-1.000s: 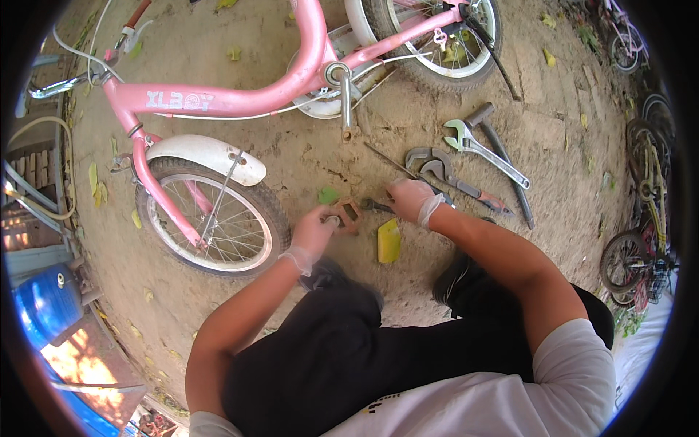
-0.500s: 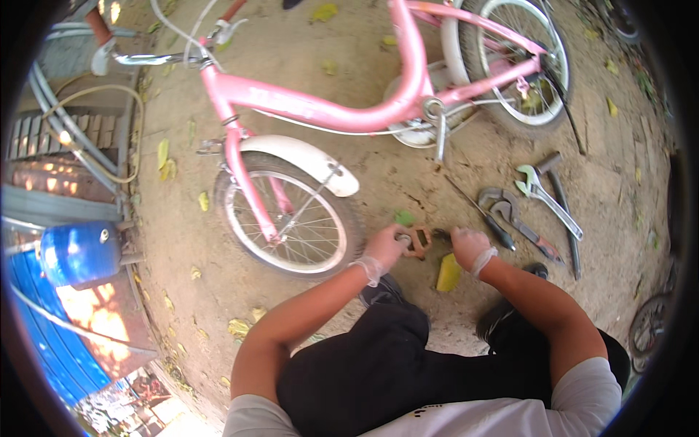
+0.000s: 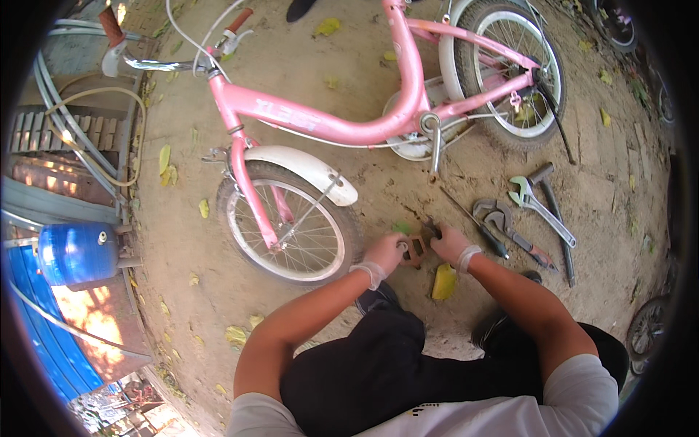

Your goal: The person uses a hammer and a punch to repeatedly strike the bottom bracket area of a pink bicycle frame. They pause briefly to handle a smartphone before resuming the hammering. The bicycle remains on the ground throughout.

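Note:
My left hand (image 3: pixel 384 253), in a clear thin glove, is closed on a reddish-brown bicycle pedal (image 3: pixel 415 251) with an open frame. Close to the pedal's right side, my gloved right hand (image 3: pixel 451 245) pinches a small dark piece (image 3: pixel 433 229) whose kind I cannot make out. Just beyond both hands a pink child's bicycle (image 3: pixel 320 125) lies on its side. Its front wheel (image 3: pixel 287 226) is by my left hand, and its crank arm (image 3: pixel 436 153) points toward me.
Right of my hands lie a screwdriver (image 3: pixel 492 239), a pipe wrench (image 3: pixel 518 234), an adjustable wrench (image 3: pixel 545 211) and a hammer (image 3: pixel 559 226). A yellow leaf (image 3: pixel 443 282) is below my right hand. A blue tank (image 3: pixel 78 253) stands at the left; a loose wheel (image 3: pixel 648 328) is at the right.
My right hand has moved left with the small dark piece, closer to the pedal. The left hand keeps its hold on the pedal. The whole view has shifted slightly.

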`<state>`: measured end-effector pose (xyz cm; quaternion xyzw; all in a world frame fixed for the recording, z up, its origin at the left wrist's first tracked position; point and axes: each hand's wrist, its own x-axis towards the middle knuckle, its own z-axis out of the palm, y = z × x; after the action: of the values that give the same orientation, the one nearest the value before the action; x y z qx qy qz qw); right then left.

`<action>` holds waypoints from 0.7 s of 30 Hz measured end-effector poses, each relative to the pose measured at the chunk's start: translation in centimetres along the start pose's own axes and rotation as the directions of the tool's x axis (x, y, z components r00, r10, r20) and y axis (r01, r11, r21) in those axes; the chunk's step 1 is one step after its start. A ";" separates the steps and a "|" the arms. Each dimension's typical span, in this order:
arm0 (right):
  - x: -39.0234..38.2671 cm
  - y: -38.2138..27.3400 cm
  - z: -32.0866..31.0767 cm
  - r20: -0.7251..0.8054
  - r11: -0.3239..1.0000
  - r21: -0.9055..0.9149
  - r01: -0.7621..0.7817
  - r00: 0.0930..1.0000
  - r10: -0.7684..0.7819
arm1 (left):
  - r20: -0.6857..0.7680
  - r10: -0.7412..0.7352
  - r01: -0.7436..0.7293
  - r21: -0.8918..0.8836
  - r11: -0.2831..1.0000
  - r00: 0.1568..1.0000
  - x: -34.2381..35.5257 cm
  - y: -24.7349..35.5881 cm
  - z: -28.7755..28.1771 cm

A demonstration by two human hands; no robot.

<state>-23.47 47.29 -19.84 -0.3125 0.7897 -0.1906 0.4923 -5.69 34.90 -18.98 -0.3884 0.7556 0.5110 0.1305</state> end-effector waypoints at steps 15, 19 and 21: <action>1.4 -2.3 -3.8 -0.210 0.972 0.090 0.217 0.958 -0.195 | 0.127 0.276 -0.303 0.460 0.835 0.953 -0.6 2.7 -0.5; 3.0 -4.1 -6.4 -0.139 0.704 0.700 0.116 0.990 -0.025 | 0.000 0.203 -0.196 0.259 0.946 0.979 -0.4 4.8 -1.7; 3.3 -4.8 -7.4 -0.156 0.618 0.775 0.132 0.988 -0.015 | -0.076 0.112 -0.118 -0.076 0.990 0.991 0.6 6.3 -3.1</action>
<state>-29.71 41.47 -15.79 -0.0855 0.6458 -0.5557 0.5166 -10.06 33.03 -13.75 -0.3671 0.7598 0.5334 0.0578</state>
